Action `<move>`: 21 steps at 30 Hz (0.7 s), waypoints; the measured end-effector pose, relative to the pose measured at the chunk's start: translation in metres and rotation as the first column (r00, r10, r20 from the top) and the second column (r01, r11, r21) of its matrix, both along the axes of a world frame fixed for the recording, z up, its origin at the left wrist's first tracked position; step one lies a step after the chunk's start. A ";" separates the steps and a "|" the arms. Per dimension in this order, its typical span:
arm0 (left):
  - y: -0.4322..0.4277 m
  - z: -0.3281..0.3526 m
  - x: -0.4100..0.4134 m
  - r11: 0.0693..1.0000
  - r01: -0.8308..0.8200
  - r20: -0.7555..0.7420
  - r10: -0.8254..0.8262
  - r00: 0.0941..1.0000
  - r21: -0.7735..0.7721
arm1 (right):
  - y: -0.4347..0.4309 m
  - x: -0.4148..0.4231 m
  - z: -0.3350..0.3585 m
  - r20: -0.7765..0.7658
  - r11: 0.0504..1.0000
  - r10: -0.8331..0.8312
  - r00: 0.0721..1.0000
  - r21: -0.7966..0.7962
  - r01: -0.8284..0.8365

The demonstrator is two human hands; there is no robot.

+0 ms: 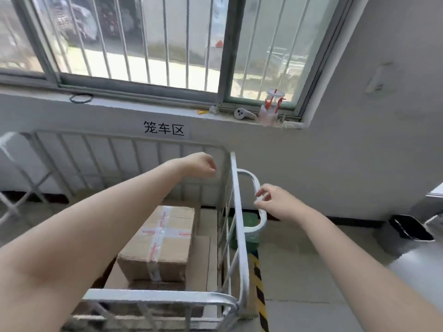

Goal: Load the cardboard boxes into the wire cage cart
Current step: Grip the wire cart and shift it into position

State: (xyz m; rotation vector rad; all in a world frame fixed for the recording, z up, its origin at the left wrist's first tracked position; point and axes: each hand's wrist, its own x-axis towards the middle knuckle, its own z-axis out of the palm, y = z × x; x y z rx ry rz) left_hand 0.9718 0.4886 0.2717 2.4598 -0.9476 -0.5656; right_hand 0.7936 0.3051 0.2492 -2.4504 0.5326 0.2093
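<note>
The wire cage cart [237, 212] is cut off at the frame's bottom edge. Inside it, a taped cardboard box [163, 236] sits on other boxes [201, 259], which are half hidden. The left hand [199, 165] hovers above, loosely curled and empty. The right hand [273, 200] has its fingers curled at the handle [254, 178]; whether they grip it is unclear.

Parcel-handling storeroom: a wire cage cart [238, 212] loaded with taped cardboard boxes [163, 245] stands below a barred window [143, 44]; a wall sign [163, 128] under the window reads "笼车区", and hazard-striped tape [260, 283] marks the floor below it.
</note>
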 end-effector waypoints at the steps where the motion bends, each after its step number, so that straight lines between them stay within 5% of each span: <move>1: 0.001 -0.001 0.007 0.999 -0.048 -0.004 0.048 0.999 0.009 | -0.008 0.007 -0.002 0.008 1.000 0.023 1.000 0.016 -0.023; 5: -0.023 -0.012 0.036 0.985 -0.170 0.019 0.170 0.985 0.022 | -0.041 0.031 -0.021 0.069 0.997 0.058 0.996 0.055 -0.062; 16: -0.242 -0.044 0.005 0.999 0.005 -0.077 -0.002 0.997 0.044 | -0.206 0.010 -0.035 0.045 0.999 -0.040 0.998 0.020 0.039; 21: -0.309 -0.060 -0.010 0.997 -0.037 -0.132 0.045 0.990 0.066 | -0.296 -0.007 -0.052 -0.020 1.000 -0.019 1.000 0.018 0.019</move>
